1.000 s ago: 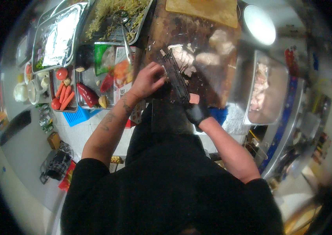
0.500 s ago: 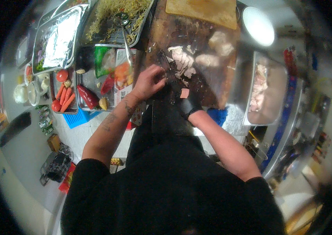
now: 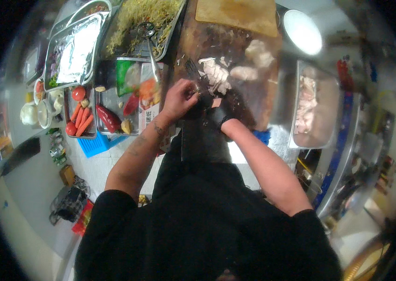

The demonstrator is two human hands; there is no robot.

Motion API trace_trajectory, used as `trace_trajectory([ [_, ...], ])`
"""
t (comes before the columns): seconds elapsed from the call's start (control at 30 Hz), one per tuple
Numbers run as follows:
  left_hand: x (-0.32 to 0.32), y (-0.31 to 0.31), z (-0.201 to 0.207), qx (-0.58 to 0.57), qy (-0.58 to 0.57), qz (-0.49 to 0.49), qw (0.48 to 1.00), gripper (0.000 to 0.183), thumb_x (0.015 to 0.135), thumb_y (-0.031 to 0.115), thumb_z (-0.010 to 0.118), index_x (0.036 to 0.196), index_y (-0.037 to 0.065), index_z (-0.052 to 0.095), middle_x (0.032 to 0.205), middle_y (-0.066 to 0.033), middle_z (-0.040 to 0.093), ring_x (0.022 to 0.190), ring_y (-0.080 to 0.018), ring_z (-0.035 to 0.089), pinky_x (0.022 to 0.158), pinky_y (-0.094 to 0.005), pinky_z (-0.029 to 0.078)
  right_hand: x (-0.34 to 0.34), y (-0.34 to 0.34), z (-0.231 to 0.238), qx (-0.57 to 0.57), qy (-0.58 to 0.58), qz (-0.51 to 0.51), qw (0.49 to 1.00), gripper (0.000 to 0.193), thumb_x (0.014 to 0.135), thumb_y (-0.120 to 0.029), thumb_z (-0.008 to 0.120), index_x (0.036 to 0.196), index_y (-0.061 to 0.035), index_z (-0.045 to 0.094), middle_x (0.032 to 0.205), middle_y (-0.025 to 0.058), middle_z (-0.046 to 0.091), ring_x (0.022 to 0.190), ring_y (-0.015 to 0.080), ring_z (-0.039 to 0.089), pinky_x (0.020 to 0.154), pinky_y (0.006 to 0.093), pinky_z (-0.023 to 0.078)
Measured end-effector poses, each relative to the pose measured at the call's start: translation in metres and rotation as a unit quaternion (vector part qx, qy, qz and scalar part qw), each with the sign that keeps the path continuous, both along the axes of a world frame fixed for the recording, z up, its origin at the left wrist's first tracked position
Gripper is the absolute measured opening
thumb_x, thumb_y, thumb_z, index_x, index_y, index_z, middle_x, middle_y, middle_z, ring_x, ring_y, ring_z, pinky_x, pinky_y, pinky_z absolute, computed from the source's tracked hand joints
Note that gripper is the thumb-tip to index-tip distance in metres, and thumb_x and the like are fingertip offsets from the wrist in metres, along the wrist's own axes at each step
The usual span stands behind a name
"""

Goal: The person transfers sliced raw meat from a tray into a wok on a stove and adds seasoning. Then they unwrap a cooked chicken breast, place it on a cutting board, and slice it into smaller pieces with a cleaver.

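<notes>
My bare left hand (image 3: 181, 99) is closed, its fingers curled over the dark wooden board (image 3: 207, 44); what they hold, if anything, is hidden. Just past it lies a dark, fork-like pronged shape (image 3: 191, 67). My right hand (image 3: 217, 114) wears a black glove and blends into the dark board, so its fingers cannot be made out. A small pink square patch (image 3: 216, 102) shows at its far end; whether it is meat or part of the hand I cannot tell. Beyond both hands lies sliced pale meat (image 3: 215, 75), with whole pale pieces (image 3: 243, 73) to its right.
A yellowish cutting board (image 3: 236, 14) lies at the far end. A metal pan (image 3: 294, 136) of pale meat stands to the right. At left are a tray of sprouts with a ladle (image 3: 153, 58), carrots (image 3: 84, 121), a red pepper (image 3: 108, 118) and a foil-covered tray (image 3: 76, 49).
The whole view has shifted slightly. My right hand is a little farther forward and left, and its forearm now covers more of the blue item. My left hand stays nearly in place.
</notes>
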State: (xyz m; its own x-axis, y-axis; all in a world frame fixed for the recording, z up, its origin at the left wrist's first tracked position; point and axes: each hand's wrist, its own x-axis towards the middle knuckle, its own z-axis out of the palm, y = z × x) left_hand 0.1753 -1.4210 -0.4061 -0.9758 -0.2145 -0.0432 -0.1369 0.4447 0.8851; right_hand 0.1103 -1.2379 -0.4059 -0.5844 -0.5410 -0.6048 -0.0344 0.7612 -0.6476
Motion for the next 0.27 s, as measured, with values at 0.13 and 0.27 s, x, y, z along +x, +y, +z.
trace_trajectory([
  [0.13,-0.001,0.004,-0.002,-0.035,0.011,0.009,0.999,0.026,0.087,0.013,0.081,0.105,0.002,0.066,0.091,-0.0108,0.059,0.082,-0.0233,0.062,0.075,-0.0337,0.053,0.014,0.016,-0.01,-0.113,0.062,-0.031,0.991,0.037,0.099,-0.027,0.061,0.13,-0.01,0.072,0.128,0.0243,0.071,0.121,0.0326,0.067,0.104,0.0442,0.051],
  [0.27,0.003,0.003,-0.003,-0.021,0.009,0.015,1.0,0.027,0.086,0.015,0.081,0.107,0.005,0.067,0.094,-0.0123,0.062,0.082,-0.0296,0.066,0.073,-0.0373,0.055,0.032,0.051,-0.011,-0.052,0.054,0.04,0.996,0.066,0.097,-0.04,0.064,0.157,-0.0186,0.046,0.159,0.0213,0.045,0.149,0.0373,0.038,0.123,0.0517,0.027],
])
